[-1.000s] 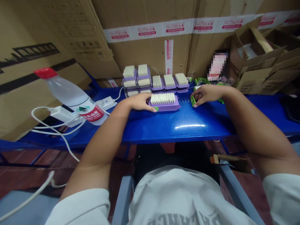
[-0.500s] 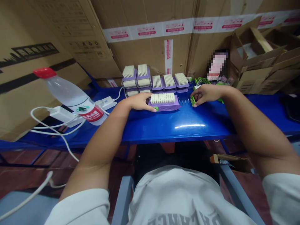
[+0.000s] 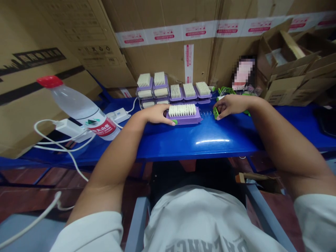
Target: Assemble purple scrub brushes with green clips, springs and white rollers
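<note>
My left hand [image 3: 158, 113] is closed on the left end of a purple plastic block [image 3: 187, 120] with rows of white teeth [image 3: 182, 110] on top. A bit of green shows by its thumb. Between thumb and fingers, my right hand [image 3: 227, 105] pinches a small green plastic end piece [image 3: 215, 113], a short gap to the right of the block. In that gap are several thin metal bits [image 3: 207, 113] that look like springs; whether they join the two parts I cannot tell. Behind, similar purple blocks [image 3: 189, 91] stand in a row, some stacked at the left.
A water bottle [image 3: 86, 108] with a red cap leans at the left among white cables and a power strip [image 3: 68, 129]. More green parts [image 3: 226, 91] lie behind my right hand. Cardboard boxes [image 3: 286, 75] line the back of the blue table [image 3: 178, 143].
</note>
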`<state>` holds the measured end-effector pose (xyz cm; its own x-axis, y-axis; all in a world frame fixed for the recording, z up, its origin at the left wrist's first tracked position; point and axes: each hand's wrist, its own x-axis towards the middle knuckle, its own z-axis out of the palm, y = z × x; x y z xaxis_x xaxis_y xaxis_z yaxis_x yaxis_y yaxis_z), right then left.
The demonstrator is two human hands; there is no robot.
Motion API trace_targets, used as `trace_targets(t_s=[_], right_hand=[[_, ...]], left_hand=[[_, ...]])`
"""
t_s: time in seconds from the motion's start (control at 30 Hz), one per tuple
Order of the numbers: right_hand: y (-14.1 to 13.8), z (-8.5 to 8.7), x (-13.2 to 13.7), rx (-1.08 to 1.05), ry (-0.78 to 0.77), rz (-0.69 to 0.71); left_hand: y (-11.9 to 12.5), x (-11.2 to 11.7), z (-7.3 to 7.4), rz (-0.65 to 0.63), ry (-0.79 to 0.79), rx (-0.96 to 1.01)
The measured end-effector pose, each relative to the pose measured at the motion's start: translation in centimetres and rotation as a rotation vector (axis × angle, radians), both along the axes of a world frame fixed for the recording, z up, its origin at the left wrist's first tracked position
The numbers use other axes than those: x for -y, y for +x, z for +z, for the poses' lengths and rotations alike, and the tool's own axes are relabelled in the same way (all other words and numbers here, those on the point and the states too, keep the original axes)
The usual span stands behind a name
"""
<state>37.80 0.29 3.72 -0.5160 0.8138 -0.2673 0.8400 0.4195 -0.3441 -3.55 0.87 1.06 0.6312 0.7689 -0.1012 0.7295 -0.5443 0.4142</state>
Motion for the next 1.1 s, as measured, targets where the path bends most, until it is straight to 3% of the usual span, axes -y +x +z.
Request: trace_targets(t_s=[1.1], right_hand=[[0.21, -0.42, -0.39, -0.011, 0.026, 0.036]], left_hand=[[0.02, -0.01, -0.28, -0.011, 0.010, 0.020]])
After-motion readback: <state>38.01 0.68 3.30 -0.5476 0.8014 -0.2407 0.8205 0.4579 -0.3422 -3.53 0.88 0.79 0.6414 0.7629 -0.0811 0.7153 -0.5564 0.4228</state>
